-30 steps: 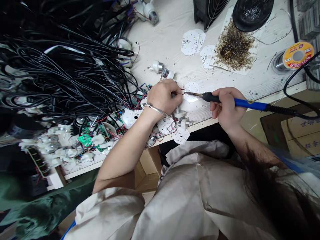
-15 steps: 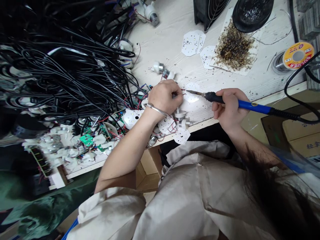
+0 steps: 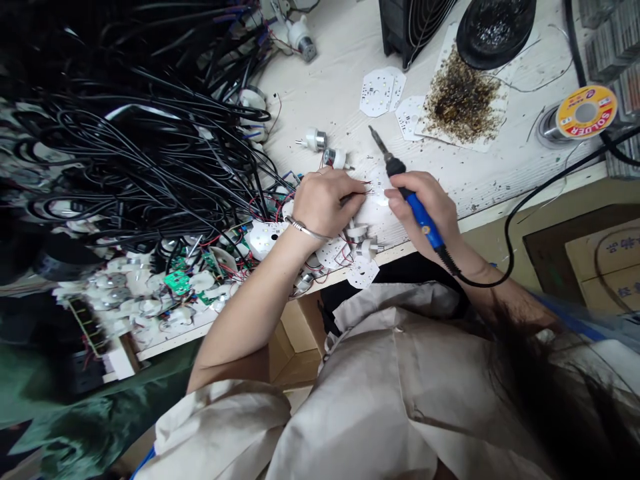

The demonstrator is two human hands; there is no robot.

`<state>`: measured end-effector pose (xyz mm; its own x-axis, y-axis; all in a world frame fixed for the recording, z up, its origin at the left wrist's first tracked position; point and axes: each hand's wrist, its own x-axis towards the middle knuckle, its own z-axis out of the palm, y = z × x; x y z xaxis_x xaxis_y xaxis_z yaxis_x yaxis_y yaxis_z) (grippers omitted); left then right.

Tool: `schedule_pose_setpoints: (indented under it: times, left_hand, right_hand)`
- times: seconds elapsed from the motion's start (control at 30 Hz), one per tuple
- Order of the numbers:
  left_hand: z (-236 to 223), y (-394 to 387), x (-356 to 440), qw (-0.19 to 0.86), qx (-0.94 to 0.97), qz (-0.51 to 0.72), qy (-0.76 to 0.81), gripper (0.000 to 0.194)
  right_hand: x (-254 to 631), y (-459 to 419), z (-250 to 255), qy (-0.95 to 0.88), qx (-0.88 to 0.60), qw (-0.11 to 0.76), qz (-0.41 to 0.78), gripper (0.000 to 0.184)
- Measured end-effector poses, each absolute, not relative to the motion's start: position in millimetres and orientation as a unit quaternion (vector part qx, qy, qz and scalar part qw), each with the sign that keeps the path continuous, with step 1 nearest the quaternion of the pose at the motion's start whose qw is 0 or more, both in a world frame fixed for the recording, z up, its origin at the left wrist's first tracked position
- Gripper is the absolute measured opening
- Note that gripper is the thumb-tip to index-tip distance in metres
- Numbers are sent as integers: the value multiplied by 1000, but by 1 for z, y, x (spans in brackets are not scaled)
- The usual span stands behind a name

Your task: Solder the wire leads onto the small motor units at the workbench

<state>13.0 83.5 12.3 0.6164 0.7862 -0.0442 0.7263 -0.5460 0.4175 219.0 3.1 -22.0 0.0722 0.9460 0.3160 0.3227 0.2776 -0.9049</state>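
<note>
My left hand [image 3: 325, 199], with a silver bangle at the wrist, is closed in a pinch on thin red wires at a white round LED board [image 3: 376, 193] lying on the white bench. My right hand [image 3: 425, 203] is wrapped round the blue handle of a soldering iron [image 3: 406, 189]. The iron's tip points up and away from the board, and its black cord loops off to the right. The fingers of my right hand also touch the board's right edge.
A big tangle of black cables [image 3: 125, 140] fills the left. Lamp bases and green circuit boards [image 3: 175, 283] are heaped at the bench's front left. More LED boards [image 3: 380, 90], a flux-stained card [image 3: 463, 100], a fan [image 3: 413, 23] and a solder spool [image 3: 585, 110] lie behind.
My right hand swung the soldering iron from lying flat with its tip on the board to pointing up and away. It also moved left onto the board. My left hand stayed put.
</note>
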Motion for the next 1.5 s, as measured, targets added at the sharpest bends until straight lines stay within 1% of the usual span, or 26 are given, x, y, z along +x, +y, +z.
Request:
schedule_pose_setpoints:
  times: [0.1,0.27,0.47,0.63,0.77,0.83,0.93,1.03,1.1,1.17,1.37,1.5]
  left_hand:
    - [10,79,12,174,884,74,427,31]
    - [6,79,16,169,878,100,437,32]
    - [6,82,20,147,891,53,426,31]
    - [7,80,23,130,880,57,454,32]
    - [9,78,28,129,876,54,462,30]
    - [11,78,29,137,873,47,465,29]
    - [12,79,32,149,867,35,475,29]
    - [12,80,33,151,864,32,479,27]
    - [10,81,34,149,863,35,482,25]
    - [10,81,35,146,861,32,487,24]
    - [14,79,39,144,854,13,499,24]
    - [14,80,40,154,845,3,513,21]
  right_hand:
    - [218,6,-26,-670,-523,470,237,29]
    - [216,6,-28,-684,-541,446,202,32]
    - [215,5,-26,-688,-540,442,199,31]
    - [216,5,-25,-692,-539,428,219,34]
    - [217,6,-23,-672,-518,476,231,28]
    - [217,5,-20,-635,-517,508,268,26]
    - [218,1,-18,-498,-540,585,345,28]
    - [218,-5,-19,-363,-546,658,370,32]
    - [218,-8,-20,-342,-548,667,371,36]
    - [218,-10,-22,-351,-556,656,371,38]
    - [219,-10,-20,-362,-533,659,389,32]
    - [219,-8,-20,-361,-531,661,389,33]
